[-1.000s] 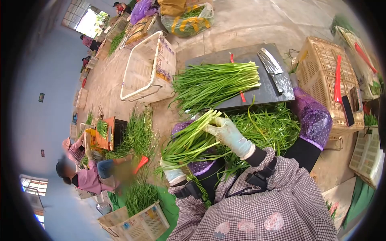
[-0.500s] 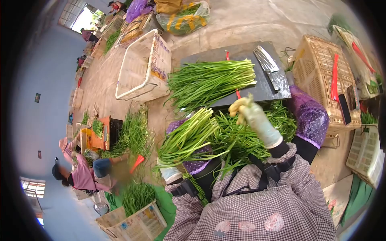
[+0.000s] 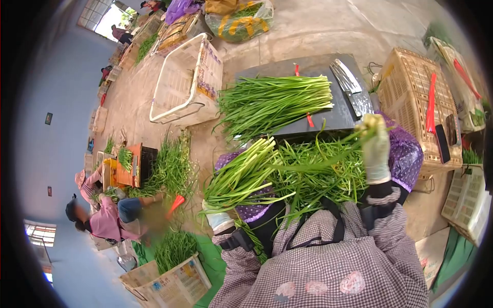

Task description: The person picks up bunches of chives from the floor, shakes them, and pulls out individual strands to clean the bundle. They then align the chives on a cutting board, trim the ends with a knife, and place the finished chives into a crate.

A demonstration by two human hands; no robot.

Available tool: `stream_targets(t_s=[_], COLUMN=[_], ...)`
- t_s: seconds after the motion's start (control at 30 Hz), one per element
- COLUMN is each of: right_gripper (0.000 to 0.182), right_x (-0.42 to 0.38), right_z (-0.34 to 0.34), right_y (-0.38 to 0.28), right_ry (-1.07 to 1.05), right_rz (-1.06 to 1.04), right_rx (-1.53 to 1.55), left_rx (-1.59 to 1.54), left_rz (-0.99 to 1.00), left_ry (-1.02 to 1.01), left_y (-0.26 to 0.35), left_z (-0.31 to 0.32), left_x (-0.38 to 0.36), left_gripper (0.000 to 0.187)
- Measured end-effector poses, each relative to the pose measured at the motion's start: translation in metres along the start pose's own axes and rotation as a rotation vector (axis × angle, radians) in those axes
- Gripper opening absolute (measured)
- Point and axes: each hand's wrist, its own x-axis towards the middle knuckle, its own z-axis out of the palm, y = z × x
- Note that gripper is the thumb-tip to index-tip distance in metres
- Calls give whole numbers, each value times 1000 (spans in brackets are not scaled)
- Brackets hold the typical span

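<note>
My left hand (image 3: 217, 218), in a pale glove, is at the lower left under a loose bunch of garlic chives (image 3: 241, 177), which covers its fingers; the bunch lies in its hold above my left knee. My right hand (image 3: 376, 141), gloved and slightly blurred, is raised by my right knee with fingers closed on a few chive leaves (image 3: 328, 163) that trail to the left. A pile of loose leaves (image 3: 323, 179) fills my lap. On the dark board (image 3: 308, 123) lies a large, evened bundle of garlic chives (image 3: 280, 100), pale ends to the right, over red ties (image 3: 309, 120).
Two knives (image 3: 349, 87) rest on the board's right side. A white crate (image 3: 177, 115) stands at left; an upturned crate (image 3: 411, 97) at right bears a red tie bundle (image 3: 431, 102) and a phone (image 3: 441, 143). A co-worker (image 3: 110, 215) sits at far left.
My right hand has moved right, away from above the lap pile, drawing chive leaves along with it. My left hand and its bunch have hardly moved. The view has shifted slightly.
</note>
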Motion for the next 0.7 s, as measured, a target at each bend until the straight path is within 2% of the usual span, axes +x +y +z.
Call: stream_targets(t_s=[0.03, 0.07, 0.13, 0.17, 0.2, 0.23, 0.27, 0.3, 0.33, 0.37, 0.4, 0.43, 0.47, 0.53, 0.6, 0.67, 0.7], right_gripper=[35, 33, 27, 19, 33, 46, 50, 48, 42, 38, 35, 32, 30, 32, 29, 24, 18], right_x=[4, 7, 8, 4, -8, -19, -23, -29, -31, -36, -40, -40, -37, -46, -53, -61, -62], right_z=[-17, -34, -44, -44, -36, -10, 7, 30, 50, 76, 90, 100, 107, 114, 110, 104, 99], right_y=[-6, -12, -25, -22, -10, -11, 3, 14, 27, 28, 42, 54, 65, 89, 98, 104, 112], right_ry=[-98, -196, -596, -856, -948, -1012, -990, -937, -913, -855, -849, -916, -983, -909, -907, -803, -792], right_rz=[9, 18, 70, 181, 46, 18, -99, -127, -64, 178, 178, 179, 175, 409, 346, 64, 98], right_rx=[5, 10, -789, -1173, -1269, -1492, -1397, -1148, -915, -760, -695, -709, -723, -403, -453, -688, -625], left_rx=[-216, -220, -164, -359, -358, 13, 385, 173, 173, 40, -87, 90, 97, -558, -523, -243, -247], left_rz=[-69, -73, -49, -78, -79, 64, 210, 174, 179, 151, 122, 157, 164, -95, -72, 99, 97], left_ry=[70, 71, 47, 0, 0, -31, -62, -28, -29, -54, -78, -63, -64, -89, -90, -91, -87], left_y=[-1, 3, 15, 0, 9, 27, 39, 39, 39, 39, 40, 30, 21, 28, 31, 30, 37], left_z=[4, 11, 26, 14, 23, 39, 49, 53, 55, 56, 54, 41, 25, 26, 27, 31, 40], left_x=[1, -1, -9, 2, -6, -19, -25, -23, -23, -24, -24, -13, -7, -9, -14, -18, -23], left_gripper=[46, 46, 46, 43, 43, 41, 39, 20, 20, 20, 19, 22, 22, 25, 24, 21, 21])
